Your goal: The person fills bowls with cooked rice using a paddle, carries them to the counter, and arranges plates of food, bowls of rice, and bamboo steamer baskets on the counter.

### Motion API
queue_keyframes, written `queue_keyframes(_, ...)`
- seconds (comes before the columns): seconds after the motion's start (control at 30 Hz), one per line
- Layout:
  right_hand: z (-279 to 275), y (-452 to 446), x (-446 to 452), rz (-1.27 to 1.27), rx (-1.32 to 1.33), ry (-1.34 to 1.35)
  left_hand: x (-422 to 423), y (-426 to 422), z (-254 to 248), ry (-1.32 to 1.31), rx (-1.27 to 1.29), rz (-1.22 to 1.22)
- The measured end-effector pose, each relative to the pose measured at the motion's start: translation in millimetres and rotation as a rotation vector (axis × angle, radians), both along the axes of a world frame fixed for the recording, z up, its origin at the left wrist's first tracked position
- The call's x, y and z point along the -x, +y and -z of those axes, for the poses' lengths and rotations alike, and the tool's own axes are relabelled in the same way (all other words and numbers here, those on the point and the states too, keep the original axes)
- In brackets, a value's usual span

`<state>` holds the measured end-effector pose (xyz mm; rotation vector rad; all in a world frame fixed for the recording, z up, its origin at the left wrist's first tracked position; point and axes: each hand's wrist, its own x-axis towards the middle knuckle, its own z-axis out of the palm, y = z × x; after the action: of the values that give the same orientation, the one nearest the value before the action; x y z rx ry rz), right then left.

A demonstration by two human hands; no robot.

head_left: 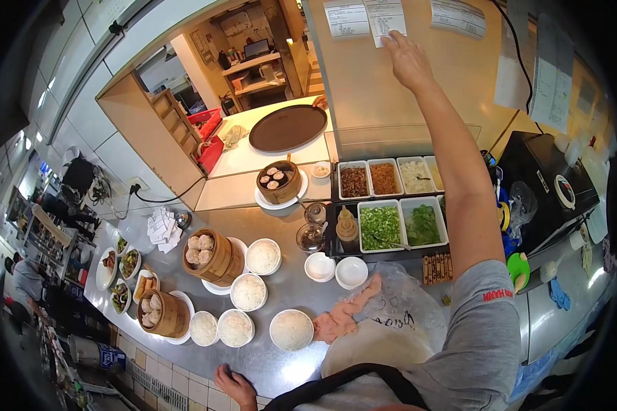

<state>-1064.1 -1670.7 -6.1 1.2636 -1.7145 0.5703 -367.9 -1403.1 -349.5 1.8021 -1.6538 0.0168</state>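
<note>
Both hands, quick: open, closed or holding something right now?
Left hand: at the counter edge, nothing visible in it; open or closed can't be told.
Right hand: fingers at a paper slip; grip can't be told.

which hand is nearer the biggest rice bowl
Left. The left hand is below and to the left of the rice bowl in view; the right hand is far above it, at the middle paper slip.
</note>
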Motion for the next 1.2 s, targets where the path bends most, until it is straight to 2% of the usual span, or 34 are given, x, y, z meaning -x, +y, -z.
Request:
queue_keyframes(0.57, -10, -5, -4, -0.015, 0.023, -0.059, 1, 1, -2, -0.028, -0.013, -0.011)
queue_keyframes(0.93, -28, -6, -24, 0.102, -0.027, -0.127, 0, 0, -3, -0.032, -0.024, -0.016)
queue_keyframes(1.2, -28, -11, -22, 0.093, -0.006, -0.096, -1, 1, -1, -0.016, -0.021, -0.014)
